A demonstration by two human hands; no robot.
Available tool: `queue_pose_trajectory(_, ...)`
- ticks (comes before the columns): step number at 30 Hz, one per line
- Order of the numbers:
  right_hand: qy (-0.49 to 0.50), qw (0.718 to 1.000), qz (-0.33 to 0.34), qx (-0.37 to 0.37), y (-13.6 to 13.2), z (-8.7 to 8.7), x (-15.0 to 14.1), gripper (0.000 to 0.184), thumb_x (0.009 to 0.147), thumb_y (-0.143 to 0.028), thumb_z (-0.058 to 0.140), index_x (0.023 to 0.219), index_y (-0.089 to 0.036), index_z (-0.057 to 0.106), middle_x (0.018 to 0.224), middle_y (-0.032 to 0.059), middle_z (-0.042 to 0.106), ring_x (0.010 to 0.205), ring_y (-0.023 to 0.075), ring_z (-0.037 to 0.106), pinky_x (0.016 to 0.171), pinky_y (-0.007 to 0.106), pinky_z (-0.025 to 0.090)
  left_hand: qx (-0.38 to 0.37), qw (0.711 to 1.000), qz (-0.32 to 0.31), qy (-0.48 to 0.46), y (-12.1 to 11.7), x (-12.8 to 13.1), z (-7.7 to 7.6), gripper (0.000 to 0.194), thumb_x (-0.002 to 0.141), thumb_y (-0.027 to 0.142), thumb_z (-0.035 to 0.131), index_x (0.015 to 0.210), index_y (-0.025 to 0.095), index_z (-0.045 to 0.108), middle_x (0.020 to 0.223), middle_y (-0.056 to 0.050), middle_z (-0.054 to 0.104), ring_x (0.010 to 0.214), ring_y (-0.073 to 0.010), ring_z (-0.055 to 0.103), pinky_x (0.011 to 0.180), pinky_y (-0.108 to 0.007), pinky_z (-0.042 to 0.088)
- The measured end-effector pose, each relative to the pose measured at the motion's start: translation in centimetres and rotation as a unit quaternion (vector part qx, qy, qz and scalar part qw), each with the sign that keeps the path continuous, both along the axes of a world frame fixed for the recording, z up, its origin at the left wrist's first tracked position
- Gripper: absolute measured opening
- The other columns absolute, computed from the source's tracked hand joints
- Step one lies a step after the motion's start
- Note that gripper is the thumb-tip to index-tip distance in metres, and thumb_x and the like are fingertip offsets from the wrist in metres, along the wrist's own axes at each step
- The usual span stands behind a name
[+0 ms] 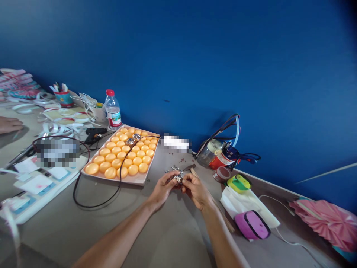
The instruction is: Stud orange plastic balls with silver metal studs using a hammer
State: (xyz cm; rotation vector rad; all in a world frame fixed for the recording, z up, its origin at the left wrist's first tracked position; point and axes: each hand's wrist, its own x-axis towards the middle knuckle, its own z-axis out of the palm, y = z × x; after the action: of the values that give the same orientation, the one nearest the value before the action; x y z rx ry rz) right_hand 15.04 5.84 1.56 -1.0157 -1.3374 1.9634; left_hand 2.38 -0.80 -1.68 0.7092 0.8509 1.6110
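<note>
My left hand (163, 188) and my right hand (196, 190) meet over the grey table, fingers curled around a small ball covered in silvery sequins (177, 179). Loose silvery bits (175, 169) lie on the table just beyond it. A small hammer (190, 168) rests right behind my right hand. To the left stands a tray (139, 179) filled with several orange balls (122, 154); two sequined balls (132, 139) sit among them near its far end.
A black cable (97, 204) loops in front of the tray. A water bottle (113, 109), glue gun (95, 133) and ribbon clutter sit at the left. Jars and cords (220, 154), a pink pouch (251, 224), a pink fan (329, 221) lie right. Another person's hand (9, 124) rests far left.
</note>
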Motion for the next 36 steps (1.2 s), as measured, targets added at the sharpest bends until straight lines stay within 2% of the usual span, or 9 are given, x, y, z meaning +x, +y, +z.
queue_pose_trajectory(6, -0.007, 0.999, -0.014, 0.034, -0.2, -0.2, -0.3, 0.028, 0.059, -0.034, 0.069, 0.069, -0.019, 0.048, 0.053, -0.0071, 0.050, 0.049, 0.0089, 0.046, 0.054, 0.024, 0.036, -0.008, 0.999, 0.017, 0.029, -0.2, 0.0, 0.7, 0.034, 0.072, 0.035, 0.065, 0.101, 0.017, 0.062, 0.086, -0.005, 0.064, 0.075, -0.0168, 0.059, 0.080, -0.035, 0.045)
queue_pose_trajectory(12, -0.042, 0.996, -0.037, 0.077, -0.3, -0.7, -0.6, 0.025, 0.060, -0.034, 0.069, 0.065, -0.020, 0.049, 0.051, -0.0066, 0.048, 0.046, 0.0094, 0.043, 0.050, 0.024, 0.033, -0.014, 0.998, 0.026, 0.061, -0.2, 0.0, 0.4, 0.032, 0.071, 0.034, 0.066, 0.098, 0.017, 0.063, 0.084, -0.005, 0.063, 0.073, -0.0167, 0.059, 0.076, -0.033, 0.046)
queue_pose_trajectory(18, 0.039, 0.999, -0.009, 0.020, 0.5, -0.3, 0.2, 0.027, 0.063, -0.036, 0.068, 0.068, -0.020, 0.046, 0.050, -0.0076, 0.045, 0.044, 0.0078, 0.040, 0.050, 0.022, 0.032, -0.020, 0.997, -0.003, -0.069, 0.0, 0.2, 0.9, 0.036, 0.072, 0.036, 0.065, 0.102, 0.017, 0.058, 0.080, -0.004, 0.064, 0.069, -0.0176, 0.062, 0.071, -0.034, 0.048)
queue_pose_trajectory(20, 0.043, 0.996, -0.045, 0.057, 1.3, -0.3, 0.8, 0.025, 0.065, -0.036, 0.065, 0.070, -0.020, 0.047, 0.053, -0.0069, 0.046, 0.045, 0.0074, 0.039, 0.050, 0.022, 0.033, -0.033, 0.994, -0.019, -0.107, 0.0, 0.1, 1.1, 0.038, 0.073, 0.035, 0.065, 0.104, 0.016, 0.057, 0.079, -0.005, 0.065, 0.068, -0.0183, 0.063, 0.068, -0.033, 0.048)
queue_pose_trajectory(22, -0.021, 0.985, -0.100, 0.142, 2.2, -0.6, 1.5, 0.022, 0.068, -0.038, 0.061, 0.074, -0.020, 0.050, 0.055, -0.0057, 0.047, 0.046, 0.0086, 0.040, 0.050, 0.023, 0.033, -0.036, 0.990, -0.028, -0.134, -0.1, -0.1, 1.4, 0.037, 0.073, 0.034, 0.065, 0.105, 0.016, 0.056, 0.079, -0.006, 0.065, 0.069, -0.0188, 0.064, 0.067, -0.032, 0.048)
queue_pose_trajectory(24, -0.144, 0.944, -0.141, 0.263, 3.1, -1.2, 2.3, 0.019, 0.072, -0.038, 0.056, 0.077, -0.019, 0.054, 0.058, -0.0027, 0.051, 0.052, 0.0118, 0.045, 0.053, 0.024, 0.036, -0.031, 0.986, -0.030, -0.159, -0.1, -0.3, 1.5, 0.036, 0.074, 0.033, 0.064, 0.105, 0.016, 0.056, 0.079, -0.006, 0.065, 0.069, -0.0188, 0.064, 0.066, -0.031, 0.048)
queue_pose_trajectory(27, -0.317, 0.847, -0.152, 0.399, 4.3, -2.2, 3.6, 0.019, 0.075, -0.031, 0.048, 0.083, -0.017, 0.058, 0.080, 0.0062, 0.061, 0.073, 0.0187, 0.055, 0.068, 0.029, 0.040, -0.021, 0.981, -0.032, -0.189, -0.2, -0.4, 1.6, 0.035, 0.076, 0.034, 0.061, 0.107, 0.017, 0.055, 0.078, -0.006, 0.065, 0.071, -0.0189, 0.065, 0.067, -0.031, 0.049)
queue_pose_trajectory(32, -0.514, 0.726, -0.067, 0.452, 5.0, -3.4, 4.7, 0.027, 0.078, -0.027, 0.047, 0.098, -0.015, 0.060, 0.093, 0.0123, 0.061, 0.089, 0.0227, 0.055, 0.077, 0.031, 0.039, -0.014, 0.976, -0.026, -0.217, -0.2, -0.5, 1.8, 0.038, 0.079, 0.031, 0.059, 0.112, 0.016, 0.053, 0.085, -0.009, 0.067, 0.079, -0.0208, 0.065, 0.080, -0.037, 0.047)
queue_pose_trajectory(36, -0.574, 0.682, -0.013, 0.453, 4.9, -3.3, 4.7, 0.026, 0.080, -0.029, 0.049, 0.098, -0.016, 0.061, 0.095, 0.0116, 0.060, 0.091, 0.0225, 0.054, 0.076, 0.029, 0.037, -0.016, 0.972, -0.026, -0.232, 0.0, -0.6, 1.6, 0.039, 0.078, 0.027, 0.060, 0.115, 0.017, 0.052, 0.087, -0.008, 0.067, 0.086, -0.0226, 0.065, 0.087, -0.040, 0.044)
